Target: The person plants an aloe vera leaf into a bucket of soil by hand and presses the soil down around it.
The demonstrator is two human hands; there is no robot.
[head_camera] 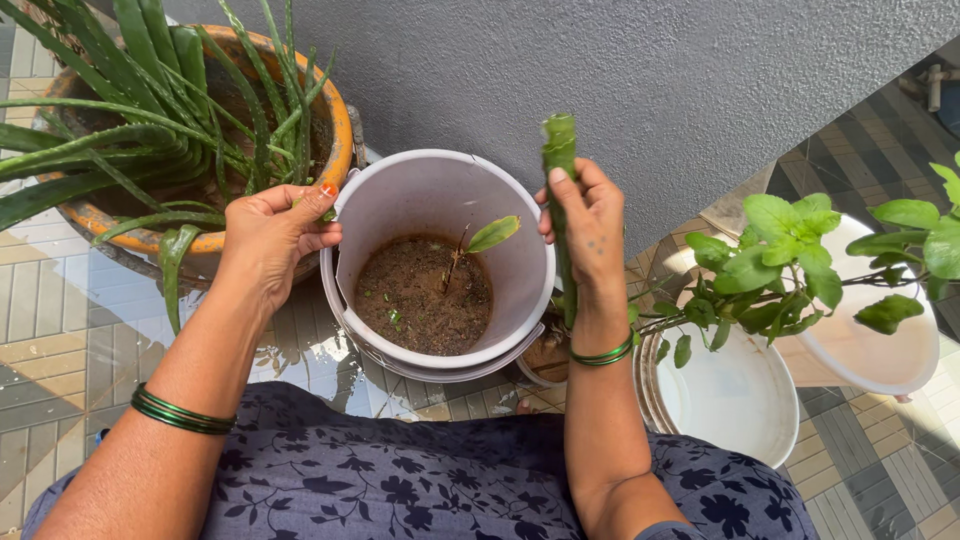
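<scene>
The floor (70,330) is paved with narrow tiles in grey, cream and yellow, laid in a zigzag pattern, and it looks wet and glossy around the middle of the frame. A rough grey plastered wall (620,70) fills the upper centre and upper right.

At the centre stands a white bucket (400,200) part-filled with dark soil (420,295), from which a thin stem with one green leaf (494,233) rises. The right hand (590,225) is closed around a long cut aloe leaf (560,200), holding it upright at the bucket's right rim, the cut end pointing up against the wall. The left hand (275,230) is loosely curled with fingers bent, pinching something small between thumb and fingertip just left of the bucket's rim; what it is cannot be told.

In the upper left sits an orange clay pot (340,130) with a spreading aloe plant (130,110), touching the left hand's side. At the right, a leafy green plant (790,250) spreads over white round containers (740,400). Green bangles (180,412) circle both wrists, and a blue floral garment (400,480) covers the lower frame.
</scene>
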